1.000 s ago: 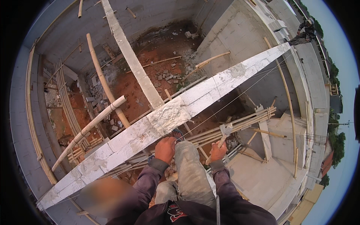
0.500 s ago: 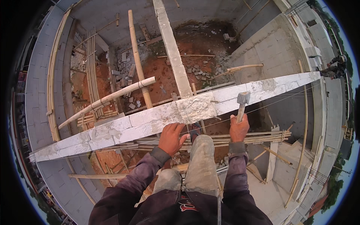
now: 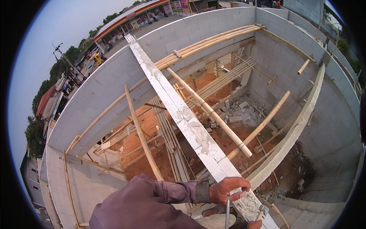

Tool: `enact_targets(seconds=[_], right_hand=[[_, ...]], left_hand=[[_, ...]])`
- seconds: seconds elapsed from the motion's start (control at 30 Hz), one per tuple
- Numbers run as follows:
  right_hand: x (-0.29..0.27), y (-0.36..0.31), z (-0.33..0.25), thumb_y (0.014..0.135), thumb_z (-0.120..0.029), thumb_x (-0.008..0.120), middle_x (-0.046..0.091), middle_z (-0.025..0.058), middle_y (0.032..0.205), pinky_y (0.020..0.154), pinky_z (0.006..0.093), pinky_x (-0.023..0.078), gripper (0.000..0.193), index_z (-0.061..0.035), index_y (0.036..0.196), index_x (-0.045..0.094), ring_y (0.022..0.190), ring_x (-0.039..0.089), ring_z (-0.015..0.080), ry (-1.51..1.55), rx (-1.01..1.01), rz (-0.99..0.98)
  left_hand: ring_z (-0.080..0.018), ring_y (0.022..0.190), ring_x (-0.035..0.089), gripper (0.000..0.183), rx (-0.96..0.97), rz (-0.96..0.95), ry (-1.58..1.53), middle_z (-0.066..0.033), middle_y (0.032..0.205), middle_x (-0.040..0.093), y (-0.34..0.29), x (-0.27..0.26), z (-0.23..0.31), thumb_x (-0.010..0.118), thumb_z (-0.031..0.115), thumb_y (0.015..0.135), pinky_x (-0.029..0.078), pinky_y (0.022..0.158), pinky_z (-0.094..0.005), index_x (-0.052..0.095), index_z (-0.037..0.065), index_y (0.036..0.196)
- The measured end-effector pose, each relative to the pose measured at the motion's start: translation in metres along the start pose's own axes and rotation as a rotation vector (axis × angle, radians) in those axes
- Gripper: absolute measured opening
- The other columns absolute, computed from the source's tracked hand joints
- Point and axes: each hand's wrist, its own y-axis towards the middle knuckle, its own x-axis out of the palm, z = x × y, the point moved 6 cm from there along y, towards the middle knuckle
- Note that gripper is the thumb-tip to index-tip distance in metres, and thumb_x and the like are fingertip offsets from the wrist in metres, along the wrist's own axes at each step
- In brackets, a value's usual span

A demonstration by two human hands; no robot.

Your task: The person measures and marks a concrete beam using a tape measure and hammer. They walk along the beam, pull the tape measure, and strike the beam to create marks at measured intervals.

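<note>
My left hand (image 3: pixel 225 191) is at the top of the white block wall (image 3: pixel 187 122), by the mortar patch near the bottom of the view. Its fingers are bent toward the thumb around something small and dark that I cannot make out. Lower right, cut by the picture's edge, my right hand (image 3: pixel 254 224) grips a hammer (image 3: pixel 263 210) by its handle. The hammer's head is over the wall's rough mortar. A thin grey metal rod (image 3: pixel 227 213) shows just below my left hand; whether the hand touches it is hidden.
Bamboo poles (image 3: pixel 209 110) lie across the room openings beside the wall. A concrete beam (image 3: pixel 293 141) branches off to the right. Far below lie red soil and rubble (image 3: pixel 240 110). Grey block walls (image 3: pixel 209 28) enclose the site, with a roadside building (image 3: pixel 129 19) beyond.
The view has swung left and up along the wall toward the street. My left hand has gone from resting loosely on the wall's edge to bent fingers; my right hand keeps the hammer, now lower.
</note>
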Motion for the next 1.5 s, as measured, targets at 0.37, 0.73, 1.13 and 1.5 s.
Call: enact_targets(seconds=[0.37, 0.73, 1.13, 1.5], right_hand=[[0.000, 0.007, -0.031, 0.081, -0.014, 0.064, 0.067, 0.0286, 0.099, 0.081, 0.0500, 0.053, 0.033, 0.0036, 0.108, 0.058, 0.094, 0.066, 0.0433, -0.116, -0.081, -0.028], [-0.012, 0.011, -0.054, 0.082, -0.019, 0.060, 0.068, 0.0285, 0.099, 0.081, 0.0516, 0.053, 0.033, 0.0026, 0.108, 0.059, 0.094, 0.067, 0.0438, -0.096, -0.224, 0.050], [0.025, 0.008, 0.031, 0.084, -0.024, 0.056, 0.069, 0.0283, 0.100, 0.081, 0.0533, 0.054, 0.036, 0.0016, 0.109, 0.060, 0.094, 0.067, 0.0443, -0.370, -0.203, -0.086], [0.015, 0.000, 0.059, 0.085, -0.026, 0.053, 0.068, 0.0311, 0.098, 0.082, 0.0549, 0.053, 0.038, 0.0030, 0.110, 0.059, 0.095, 0.066, 0.0472, -0.513, -0.083, -0.169]], left_hand=[[-0.0308, 0.093, 0.065, 0.059, 0.765, 0.122, -1.078, -0.0263, 0.109, 0.062, 0.058, -0.023, 0.178, 0.061, 0.030, 0.098, 0.055, 0.067, -0.0397, 0.037, 0.000, 0.143], [-0.0251, 0.092, 0.069, 0.083, 0.633, -0.022, -0.930, -0.0274, 0.127, 0.056, 0.100, -0.064, 0.190, 0.070, 0.050, 0.087, 0.060, 0.071, -0.0360, 0.038, -0.006, 0.140], [-0.0130, 0.073, 0.054, 0.025, -0.202, 1.315, 0.630, -0.0053, 0.085, 0.060, -0.072, -0.289, -0.117, 0.076, 0.015, 0.087, 0.047, 0.068, -0.0289, 0.058, 0.002, 0.098], [-0.0242, 0.068, 0.061, 0.021, -0.684, 1.300, 0.881, -0.0113, 0.084, 0.060, -0.219, -0.335, -0.299, 0.071, 0.008, 0.081, 0.051, 0.064, -0.0376, 0.057, 0.000, 0.095]])
